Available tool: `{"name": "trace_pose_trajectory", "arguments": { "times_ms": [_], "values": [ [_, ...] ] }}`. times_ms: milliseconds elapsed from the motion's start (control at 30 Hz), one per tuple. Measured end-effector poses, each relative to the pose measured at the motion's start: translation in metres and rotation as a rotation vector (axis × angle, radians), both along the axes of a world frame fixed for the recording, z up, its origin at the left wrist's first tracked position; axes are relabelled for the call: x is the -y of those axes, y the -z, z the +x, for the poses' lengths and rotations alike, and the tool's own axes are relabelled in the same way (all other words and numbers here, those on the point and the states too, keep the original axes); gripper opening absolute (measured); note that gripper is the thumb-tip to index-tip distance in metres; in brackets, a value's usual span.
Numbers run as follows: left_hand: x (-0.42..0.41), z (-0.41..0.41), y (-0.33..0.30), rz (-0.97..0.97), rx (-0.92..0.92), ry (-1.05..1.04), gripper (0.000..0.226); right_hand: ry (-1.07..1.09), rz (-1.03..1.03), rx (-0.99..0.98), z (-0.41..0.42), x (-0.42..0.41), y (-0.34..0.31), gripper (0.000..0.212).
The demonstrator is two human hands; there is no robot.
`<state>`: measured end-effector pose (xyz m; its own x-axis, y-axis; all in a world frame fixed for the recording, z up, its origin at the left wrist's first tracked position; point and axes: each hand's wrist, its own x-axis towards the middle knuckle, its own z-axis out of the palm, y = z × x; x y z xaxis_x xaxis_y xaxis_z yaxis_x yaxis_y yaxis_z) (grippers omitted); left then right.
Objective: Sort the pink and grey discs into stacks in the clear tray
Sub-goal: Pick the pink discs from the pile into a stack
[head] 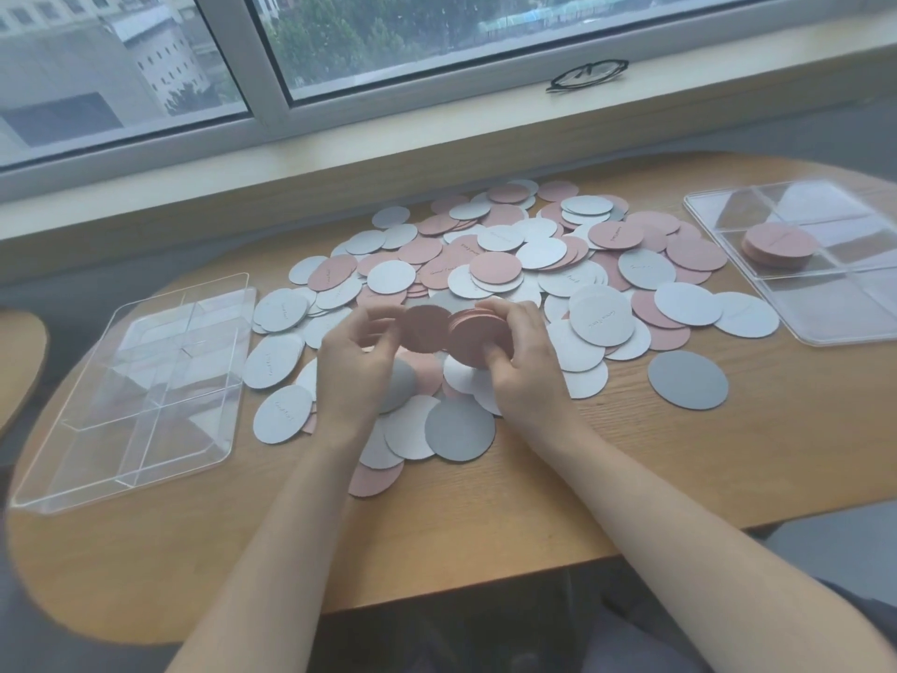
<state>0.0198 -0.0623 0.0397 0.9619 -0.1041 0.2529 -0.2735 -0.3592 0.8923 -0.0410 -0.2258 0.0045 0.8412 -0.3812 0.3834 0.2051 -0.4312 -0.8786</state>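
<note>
A big heap of pink and grey discs (505,264) covers the middle of the wooden table. Above its near edge my right hand (522,361) grips a small stack of pink discs (478,335). My left hand (354,366) pinches a single pink disc (424,327) right beside that stack. A clear divided tray (835,323) at the right holds one stack of pink discs (779,245) in a middle compartment. A second clear divided tray (121,473) lies at the left with nothing in it.
A dark grey disc (688,379) lies apart at the right of the heap. Black glasses (585,76) rest on the windowsill behind the table. The rounded table edge (437,595) runs near my body.
</note>
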Motion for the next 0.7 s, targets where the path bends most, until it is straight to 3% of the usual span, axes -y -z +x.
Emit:
{"name": "trace_pose_trajectory", "arguments": {
  "times_ms": [100,267,467,700],
  "values": [
    [0.005,-0.007,-0.001,-0.078,-0.068,0.182,0.012,-0.022,-0.030,-0.019,0.000,-0.001,0.000,0.038],
    [0.004,-0.009,-0.002,0.060,-0.064,0.340,0.037,-0.114,-0.003,-0.064,-0.002,-0.001,-0.002,0.038],
    [-0.019,0.017,0.008,0.664,0.063,0.268,0.040,-0.005,0.046,-0.023,-0.002,0.001,-0.002,0.039],
    [-0.019,0.024,-0.006,0.884,0.019,0.347,0.055,0.014,0.044,-0.030,-0.002,0.001,-0.001,0.038]
  ]
}}
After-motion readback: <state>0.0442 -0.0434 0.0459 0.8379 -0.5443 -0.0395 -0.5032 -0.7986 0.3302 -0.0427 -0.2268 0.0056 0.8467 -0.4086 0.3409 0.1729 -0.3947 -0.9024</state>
